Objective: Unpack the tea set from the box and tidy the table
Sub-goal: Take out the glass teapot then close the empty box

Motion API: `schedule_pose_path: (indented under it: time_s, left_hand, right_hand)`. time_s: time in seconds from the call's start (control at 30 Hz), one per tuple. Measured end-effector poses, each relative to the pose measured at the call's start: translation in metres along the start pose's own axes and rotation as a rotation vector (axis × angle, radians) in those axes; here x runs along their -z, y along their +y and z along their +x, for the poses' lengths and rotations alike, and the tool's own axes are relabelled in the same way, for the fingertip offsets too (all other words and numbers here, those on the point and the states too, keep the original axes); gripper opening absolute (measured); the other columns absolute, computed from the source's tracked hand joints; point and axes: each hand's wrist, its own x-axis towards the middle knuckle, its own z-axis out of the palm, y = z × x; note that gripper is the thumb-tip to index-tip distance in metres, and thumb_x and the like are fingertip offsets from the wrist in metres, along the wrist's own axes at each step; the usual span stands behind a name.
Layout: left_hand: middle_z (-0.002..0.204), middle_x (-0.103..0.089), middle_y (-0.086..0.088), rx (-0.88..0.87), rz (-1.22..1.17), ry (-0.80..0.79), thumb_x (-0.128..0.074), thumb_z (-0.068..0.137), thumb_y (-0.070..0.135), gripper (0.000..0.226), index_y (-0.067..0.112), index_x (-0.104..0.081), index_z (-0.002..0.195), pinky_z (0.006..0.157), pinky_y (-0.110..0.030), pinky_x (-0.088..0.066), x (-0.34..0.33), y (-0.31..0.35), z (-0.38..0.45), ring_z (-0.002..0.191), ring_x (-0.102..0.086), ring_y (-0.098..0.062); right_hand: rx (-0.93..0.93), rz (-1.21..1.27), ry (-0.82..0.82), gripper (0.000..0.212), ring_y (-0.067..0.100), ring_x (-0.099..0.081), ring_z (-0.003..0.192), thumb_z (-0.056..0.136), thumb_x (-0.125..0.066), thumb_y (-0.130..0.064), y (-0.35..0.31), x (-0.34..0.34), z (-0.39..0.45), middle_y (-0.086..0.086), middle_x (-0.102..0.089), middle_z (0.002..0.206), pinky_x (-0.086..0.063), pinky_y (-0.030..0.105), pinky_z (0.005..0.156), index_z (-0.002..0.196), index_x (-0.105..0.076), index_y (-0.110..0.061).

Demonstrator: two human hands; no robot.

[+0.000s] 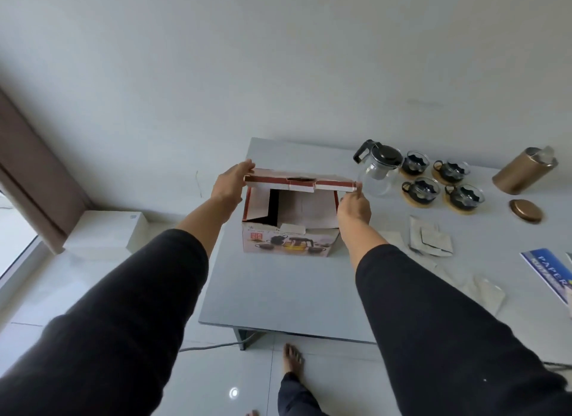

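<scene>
The tea set box (288, 242) stands on the grey table (278, 291), its top open and its inside showing bare cardboard. Its lid flap (297, 182) is held up level over the opening. My left hand (230, 183) grips the flap's left end and my right hand (354, 206) pinches its right end. To the right stand the glass teapot (376, 169) with a black lid and handle, and several black-holdered glass cups (442, 183) on round wooden coasters.
A gold canister (523, 169) and its loose lid (525, 210) sit at the far right. Grey wrapping papers (430, 240) and a blue paper pack (548, 273) lie on the table's right side. A white box (105, 234) rests by the curtain. My bare foot (292, 361) is below the table edge.
</scene>
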Motion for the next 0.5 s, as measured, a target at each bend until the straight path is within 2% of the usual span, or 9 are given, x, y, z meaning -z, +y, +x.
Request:
schedule_pose_path:
  time_s: [0.13, 0.23, 0.3, 0.37, 0.5]
  left_hand:
    - [0.129, -0.057, -0.004, 0.013, 0.112, 0.013, -0.051, 0.093, 0.042, 0.049, 0.019, -0.047, 0.136, 0.094, -0.037, -0.047, 0.006, -0.025, -0.021, 0.105, -0.053, -0.019]
    - [0.123, -0.063, 0.000, -0.039, 0.257, 0.047, -0.057, 0.091, 0.041, 0.051, 0.017, -0.049, 0.135, 0.089, -0.030, -0.048, 0.008, -0.033, -0.033, 0.098, -0.056, -0.015]
    - [0.122, -0.065, 0.003, -0.071, 0.324, 0.045, -0.058, 0.091, 0.038, 0.048, 0.018, -0.050, 0.134, 0.084, -0.025, -0.044, 0.009, -0.036, -0.038, 0.103, -0.059, -0.014]
    - [0.125, -0.064, 0.002, -0.103, 0.354, 0.037, -0.060, 0.091, 0.033, 0.048, 0.017, -0.049, 0.135, 0.085, -0.024, -0.044, 0.008, -0.038, -0.042, 0.112, -0.060, -0.016]
    - [0.131, -0.061, 0.000, -0.167, 0.392, 0.027, -0.063, 0.090, 0.029, 0.049, 0.017, -0.050, 0.135, 0.092, -0.026, -0.044, 0.009, -0.042, -0.042, 0.118, -0.058, -0.017]
  right_hand:
    - [-0.027, -0.088, 0.036, 0.032, 0.034, -0.058, 0.112, 0.102, -0.036, -0.016, 0.030, 0.005, -0.019, 0.017, -0.062, 0.123, -0.047, 0.036, 0.092, 0.120, -0.059, -0.005]
    - [-0.048, -0.117, 0.047, 0.030, 0.030, -0.061, 0.110, 0.098, -0.041, -0.007, 0.037, 0.012, -0.028, 0.014, -0.063, 0.122, -0.044, 0.027, 0.077, 0.120, -0.062, -0.005]
    - [-0.040, -0.097, 0.053, 0.030, 0.029, -0.062, 0.106, 0.097, -0.042, -0.008, 0.036, 0.016, -0.033, 0.013, -0.065, 0.120, -0.043, 0.026, 0.073, 0.118, -0.063, -0.003]
    - [-0.024, -0.075, 0.044, 0.029, 0.028, -0.062, 0.097, 0.095, -0.046, -0.012, 0.034, 0.017, -0.037, 0.011, -0.066, 0.116, -0.046, 0.026, 0.072, 0.115, -0.065, -0.005]
    - [0.049, -0.063, 0.014, 0.037, 0.021, -0.062, 0.101, 0.089, -0.059, -0.014, 0.038, 0.016, -0.042, 0.005, -0.063, 0.124, -0.050, 0.025, 0.076, 0.126, -0.057, -0.014]
